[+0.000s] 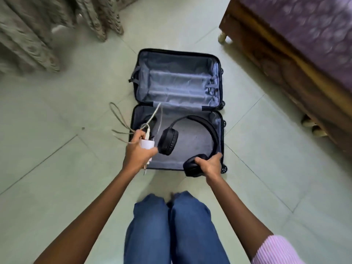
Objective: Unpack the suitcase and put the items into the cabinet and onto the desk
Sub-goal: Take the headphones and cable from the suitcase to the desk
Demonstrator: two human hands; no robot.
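"Black headphones (pixel 168 141), which way do they lie?"

"Their long axis runs from near right to far left, above the near half of the open suitcase (pixel 177 80). The band arches toward the far right and both ear cups point back toward the near side."

"And the grip?"

"The right hand (pixel 211 166) has its grip closed round the near ear cup where the band joins it, thumb on the cup's far edge. Everything else of the headphones stands out beyond that grip, up and to the far left. The other cup hangs free, just beside the left hand (pixel 138 151)."

"What does the left grip hold?"

"A white charger (pixel 147 144), fingers curled round the block, over the suitcase's near left corner. Its cable (pixel 119 119) loops out to the left above the floor (pixel 66 111), and another strand reaches toward the suitcase hinge."

"The suitcase itself?"

"Flat on the pale tiled floor, both grey-lined halves open, one half far, one near, wheels on the right. A bed (pixel 304 35) stands to the far right, a curtain (pixel 28 35) to the far left. Blue jeans (pixel 171 225) show at the near edge, a pink sleeve (pixel 276 250) on the right arm."
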